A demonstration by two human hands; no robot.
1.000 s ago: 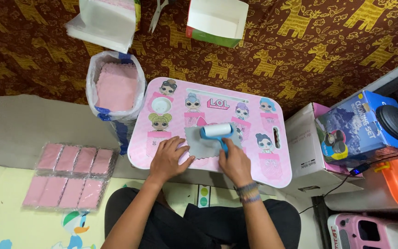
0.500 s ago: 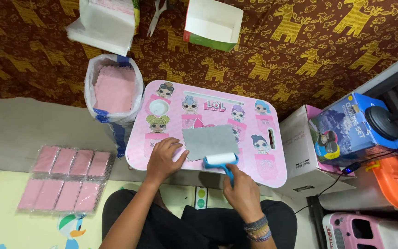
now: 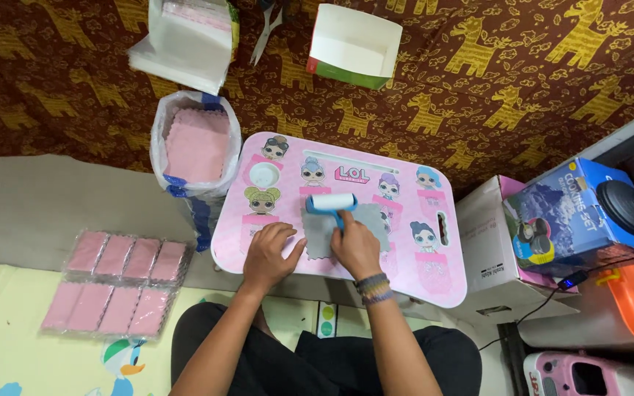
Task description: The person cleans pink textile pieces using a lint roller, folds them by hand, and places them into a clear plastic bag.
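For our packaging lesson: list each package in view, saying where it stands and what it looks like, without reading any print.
Blue carton: far right, box-shaped, pictures on its sides.
White carton: beside the pink table, plain.
Open box: top centre, white inside, green-red side.
Clear packets: lower left, pink squares inside.

A white plastic bag (image 3: 194,158) filled with pink scalloped cloths is seen left of centre, and above it, at the upper left of the frame, a stack of clear wrappers (image 3: 185,40) is laid on the brown patterned fabric (image 3: 478,88). Two rows of packed pink cloths (image 3: 115,282) are spread at the lower left. An open white carton (image 3: 354,44) is placed at the top centre, while a blue printed box (image 3: 574,213) and a white cardboard box (image 3: 489,249) are found at the right.
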